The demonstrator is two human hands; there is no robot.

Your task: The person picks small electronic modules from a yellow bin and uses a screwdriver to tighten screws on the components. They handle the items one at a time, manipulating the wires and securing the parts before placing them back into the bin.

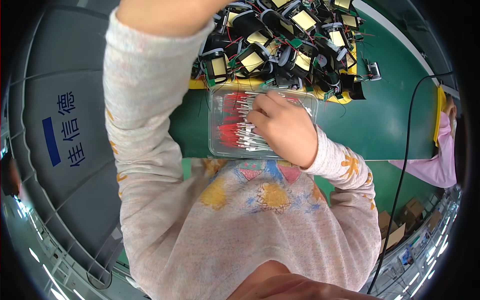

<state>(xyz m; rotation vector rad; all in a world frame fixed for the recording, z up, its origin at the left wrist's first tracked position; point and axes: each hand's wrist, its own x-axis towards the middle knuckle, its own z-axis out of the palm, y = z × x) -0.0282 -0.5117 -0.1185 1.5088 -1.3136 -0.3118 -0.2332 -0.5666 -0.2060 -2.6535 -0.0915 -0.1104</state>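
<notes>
A clear plastic tray [216, 142], shallow and rectangular with rounded corners, lies flat at the near edge of the green surface [390, 120], just in front of the person's chest. It holds a heap of short red wires [231, 131] with pale, silvery ends, lying mostly side by side and pointing across the tray's width. The red parts gather toward the left half, the pale ends toward the middle. The right hand [282, 127] rests knuckles-up inside the tray, fingertips [256, 114] curled down into the wires, seemingly pinching a few, though the grip itself is hidden beneath the hand.
</notes>
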